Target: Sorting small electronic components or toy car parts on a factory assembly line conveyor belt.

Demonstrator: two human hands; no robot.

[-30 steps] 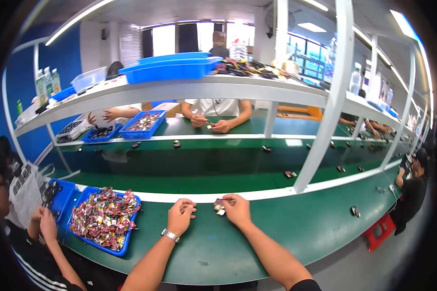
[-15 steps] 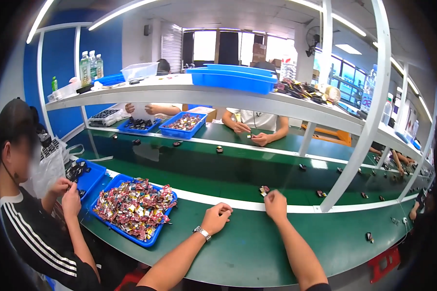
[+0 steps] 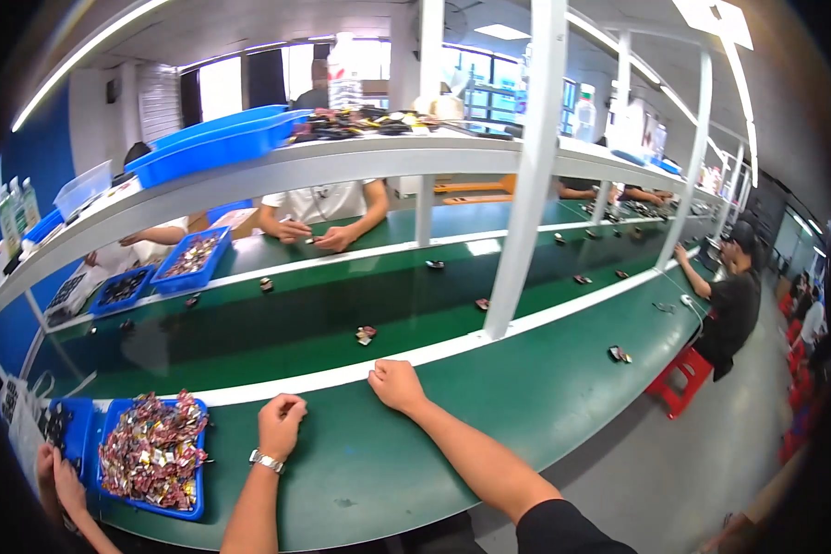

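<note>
My left hand (image 3: pixel 281 427), with a metal-banded watch (image 3: pixel 267 461) on its wrist, rests over the green bench (image 3: pixel 342 471). Its fingers are loosely curled, and nothing shows in them. To its left is a blue tray (image 3: pixel 197 499) heaped with small red, white and gold wired parts (image 3: pixel 152 448). Closed into a loose fist, my right hand (image 3: pixel 397 384) hovers at the white rail (image 3: pixel 342 374) beside the dark green belt; no object shows in it. Just beyond it, on the belt, lies a small red-and-gold part (image 3: pixel 367 334), apart from my fingers.
A white post (image 3: pixel 526 185) rises from the rail to the right, under a long shelf (image 3: pixel 342 168). A small dark part (image 3: pixel 619 354) lies on the bench. Co-workers' hands (image 3: pixel 319 235) are across the belt; another's hands (image 3: pixel 60 475) are at lower left. A red stool (image 3: pixel 680 379) stands right.
The view has swung to the right. My right hand has drawn back from the part on the belt and closed into a fist. My left hand stays curled over the bench.
</note>
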